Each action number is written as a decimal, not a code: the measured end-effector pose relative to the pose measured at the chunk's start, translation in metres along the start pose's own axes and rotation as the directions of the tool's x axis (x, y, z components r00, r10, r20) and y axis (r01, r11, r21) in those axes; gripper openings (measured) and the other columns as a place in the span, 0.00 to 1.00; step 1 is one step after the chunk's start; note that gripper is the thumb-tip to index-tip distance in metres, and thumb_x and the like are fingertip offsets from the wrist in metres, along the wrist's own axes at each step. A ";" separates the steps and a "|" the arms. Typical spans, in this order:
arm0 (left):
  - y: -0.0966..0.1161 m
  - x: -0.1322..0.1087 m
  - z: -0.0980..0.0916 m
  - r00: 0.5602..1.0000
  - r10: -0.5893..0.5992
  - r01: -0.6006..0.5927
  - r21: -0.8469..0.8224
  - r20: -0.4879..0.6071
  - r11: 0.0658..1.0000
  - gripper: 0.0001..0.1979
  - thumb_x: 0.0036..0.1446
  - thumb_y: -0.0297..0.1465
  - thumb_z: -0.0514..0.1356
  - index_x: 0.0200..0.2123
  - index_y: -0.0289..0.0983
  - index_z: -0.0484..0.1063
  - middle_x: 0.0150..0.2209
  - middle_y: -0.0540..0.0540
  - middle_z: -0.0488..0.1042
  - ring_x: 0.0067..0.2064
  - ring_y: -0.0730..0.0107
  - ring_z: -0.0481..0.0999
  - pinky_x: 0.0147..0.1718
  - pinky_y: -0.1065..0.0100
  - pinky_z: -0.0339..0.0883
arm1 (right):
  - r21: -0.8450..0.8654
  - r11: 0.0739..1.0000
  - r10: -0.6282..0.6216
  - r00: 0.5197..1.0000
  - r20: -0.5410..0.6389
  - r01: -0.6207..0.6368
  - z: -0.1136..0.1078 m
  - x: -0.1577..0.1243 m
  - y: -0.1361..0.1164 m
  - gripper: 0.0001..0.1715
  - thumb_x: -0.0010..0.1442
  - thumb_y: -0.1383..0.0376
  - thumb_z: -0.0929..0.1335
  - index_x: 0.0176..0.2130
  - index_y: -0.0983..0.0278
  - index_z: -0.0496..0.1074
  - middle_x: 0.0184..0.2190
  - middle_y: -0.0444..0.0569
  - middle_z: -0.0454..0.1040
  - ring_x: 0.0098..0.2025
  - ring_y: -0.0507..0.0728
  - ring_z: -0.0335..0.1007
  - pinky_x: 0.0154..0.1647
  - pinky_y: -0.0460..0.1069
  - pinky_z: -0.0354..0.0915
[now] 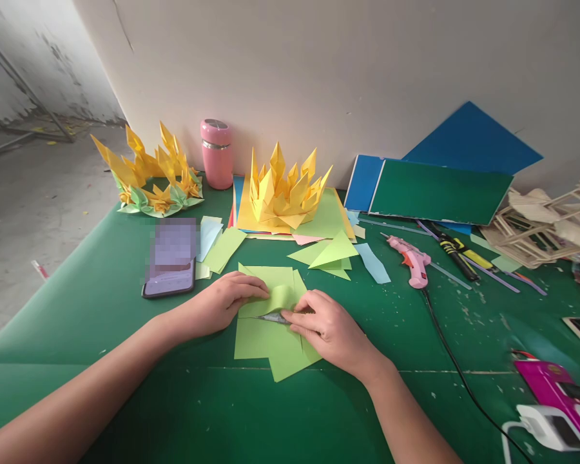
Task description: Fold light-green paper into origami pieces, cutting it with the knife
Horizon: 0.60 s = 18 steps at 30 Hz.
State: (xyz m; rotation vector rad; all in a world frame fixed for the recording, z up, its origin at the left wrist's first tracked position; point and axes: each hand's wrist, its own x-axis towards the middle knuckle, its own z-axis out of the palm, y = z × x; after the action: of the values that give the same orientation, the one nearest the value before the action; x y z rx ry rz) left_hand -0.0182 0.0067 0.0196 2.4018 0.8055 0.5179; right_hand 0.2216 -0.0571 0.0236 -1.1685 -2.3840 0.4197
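A light green paper sheet (265, 335) lies on the green table (183, 399), folded over along its middle. My left hand (225, 301) presses down on the folded flap at the left, fingers curled over the paper. My right hand (326, 325) grips a thin grey blade (272, 318) that sits inside the fold, its tip pointing left. More light green pieces lie under the sheet.
Yellow origami crowns (283, 190) (149, 177) stand at the back with a pink flask (216, 153). A phone (170, 259) lies at left. A pink glue gun (410, 260) and its cable, tools, blue and green boards (439, 190), wooden models (546, 222) fill the right.
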 end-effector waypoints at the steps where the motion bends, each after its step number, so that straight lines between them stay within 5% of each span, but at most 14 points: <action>1: 0.000 0.000 0.000 1.000 -0.003 0.003 0.001 0.003 1.000 0.18 0.64 0.24 0.47 0.45 0.39 0.75 0.47 0.44 0.77 0.50 0.65 0.74 0.52 0.64 0.67 | -0.002 1.000 -0.003 1.000 0.002 0.003 0.000 0.000 0.000 0.12 0.64 0.69 0.65 0.43 0.64 0.78 0.30 0.50 0.68 0.33 0.56 0.62 0.29 0.50 0.62; 18: -0.002 -0.001 0.002 1.000 -0.011 0.010 -0.036 -0.018 0.999 0.17 0.64 0.26 0.47 0.45 0.40 0.75 0.47 0.44 0.77 0.50 0.65 0.74 0.52 0.63 0.67 | 0.011 0.998 -0.062 0.997 -0.042 0.062 0.005 0.001 0.000 0.13 0.65 0.68 0.64 0.42 0.63 0.78 0.29 0.49 0.67 0.33 0.56 0.61 0.29 0.49 0.62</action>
State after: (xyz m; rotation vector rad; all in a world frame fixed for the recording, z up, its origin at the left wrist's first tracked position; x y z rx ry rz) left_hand -0.0186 0.0070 0.0170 2.3624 0.8098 0.5466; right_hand 0.2183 -0.0560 0.0192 -1.0843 -2.3721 0.3856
